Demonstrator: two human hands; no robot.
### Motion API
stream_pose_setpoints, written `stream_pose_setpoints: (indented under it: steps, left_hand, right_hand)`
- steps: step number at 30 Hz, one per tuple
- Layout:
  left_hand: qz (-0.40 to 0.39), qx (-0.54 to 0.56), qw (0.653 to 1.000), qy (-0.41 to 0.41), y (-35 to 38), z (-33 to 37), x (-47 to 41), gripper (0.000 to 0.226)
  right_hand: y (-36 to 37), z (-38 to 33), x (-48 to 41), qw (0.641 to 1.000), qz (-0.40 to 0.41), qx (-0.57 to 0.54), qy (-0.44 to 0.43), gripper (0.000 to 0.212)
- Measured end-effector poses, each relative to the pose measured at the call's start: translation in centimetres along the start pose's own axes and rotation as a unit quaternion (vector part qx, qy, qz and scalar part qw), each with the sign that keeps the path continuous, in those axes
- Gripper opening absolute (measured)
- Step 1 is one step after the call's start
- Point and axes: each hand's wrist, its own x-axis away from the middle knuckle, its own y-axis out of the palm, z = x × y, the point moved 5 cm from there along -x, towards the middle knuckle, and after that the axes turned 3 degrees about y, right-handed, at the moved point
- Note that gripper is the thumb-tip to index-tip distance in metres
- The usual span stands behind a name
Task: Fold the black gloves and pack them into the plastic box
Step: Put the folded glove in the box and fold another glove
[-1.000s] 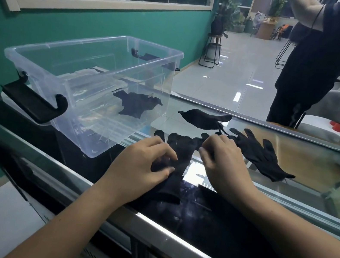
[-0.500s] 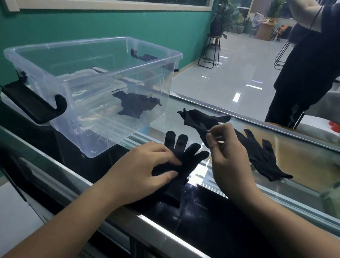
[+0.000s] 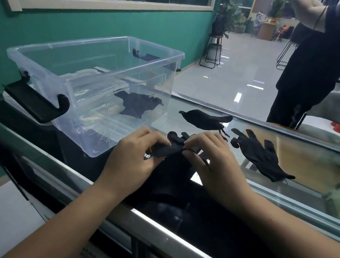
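Black knitted gloves are what I work on, and one soft black glove (image 3: 172, 149) is between my hands now, just in front of the clear plastic box with black clip handles (image 3: 95, 83). My left hand (image 3: 134, 156) pinches one end of its raised fold, and my right hand (image 3: 214, 166) pinches the other end; the fingers (image 3: 192, 150) of both are closed on the cloth. The lower part of this glove lies on the dark glass tabletop (image 3: 287, 206).

Inside the box one black glove (image 3: 136, 106) already lies on the bottom. Two more wait beside the box: a crumpled black glove (image 3: 204, 119) near its right wall, and a flat spread black glove (image 3: 260, 155) further from the box.

I judge the fold is only half made. The knit is limp, so if one pinch loosens the fold may spring open. Black cloth on dark glass also hides the edges, so the halves may not line up well.
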Motion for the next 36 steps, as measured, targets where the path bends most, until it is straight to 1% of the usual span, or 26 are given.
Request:
stream_pose_setpoints:
  steps: [1,4,5,6,8,11,12,14,16,19,22,25,28,29,31,36]
  left_hand:
    - [-0.001,0.002,1.000,0.001,0.1,0.0,0.0,0.022]
    - [-0.006,0.043,0.999,-0.024,0.1,-0.2,0.0,0.024]
    - [-0.004,0.060,0.998,-0.033,-0.1,-0.1,-0.1,0.023]
    - [-0.002,0.072,0.997,-0.037,-0.2,-0.1,-0.1,0.022]
    - [-0.006,0.077,0.996,-0.035,-0.3,0.0,-0.1,0.026]
    - [-0.018,0.076,0.997,-0.023,-0.4,0.1,-0.2,0.045]
    - [-0.017,0.077,0.997,-0.021,-0.6,0.2,-0.3,0.052]
    - [-0.009,0.063,0.998,-0.006,-1.1,0.6,-0.7,0.062]
    - [-0.002,0.046,0.999,0.007,-1.6,0.9,-1.0,0.065]
    - [-0.003,0.068,0.998,0.000,-2.5,1.3,-1.6,0.056]
    - [-0.001,0.076,0.997,0.010,-3.2,2.6,-2.4,0.040]
    - [0.018,0.029,0.999,0.043,-3.6,3.5,-3.2,0.016]
    - [0.025,-0.014,0.995,0.099,-3.8,3.8,-4.0,0.007]
    - [0.030,-0.027,0.993,0.111,-3.9,3.9,-4.3,0.006]
    - [0.040,-0.042,0.991,0.119,-4.4,3.9,-4.9,0.015]
    - [0.048,-0.049,0.987,0.147,-5.2,4.7,-6.0,0.019]
  right_hand:
    - [-0.2,0.0,0.0,1.000,0.006,-0.013,0.019,0.012]
    - [-1.2,0.6,-0.1,0.984,0.041,-0.117,0.128,0.012]
    - [-1.4,1.0,-0.1,0.978,0.054,-0.131,0.152,0.014]
    - [-1.5,1.4,-0.2,0.978,0.057,-0.123,0.161,0.016]
    - [-1.2,1.7,-0.3,0.982,0.025,-0.097,0.161,0.024]
    - [-0.7,1.2,-0.3,0.985,-0.016,-0.073,0.157,0.037]
    - [-0.8,1.0,-0.2,0.986,-0.012,-0.066,0.156,0.037]
    - [-1.4,0.7,-0.2,0.984,0.022,-0.071,0.162,0.030]
    - [-1.9,0.6,-0.1,0.980,0.061,-0.082,0.172,0.025]
    - [-2.4,0.5,-0.1,0.973,0.100,-0.104,0.179,0.020]
    - [-2.6,0.3,-0.1,0.966,0.115,-0.131,0.190,0.018]
    - [-2.8,-0.6,-0.2,0.964,0.092,-0.156,0.197,0.021]
    - [-3.1,-1.5,-0.3,0.957,0.080,-0.191,0.202,0.025]
    - [-3.2,-1.7,-0.4,0.954,0.081,-0.208,0.202,0.026]
    - [-3.3,-1.8,-0.5,0.950,0.088,-0.223,0.200,0.026]
    - [-3.8,-1.6,-1.0,0.949,0.116,-0.220,0.195,0.032]
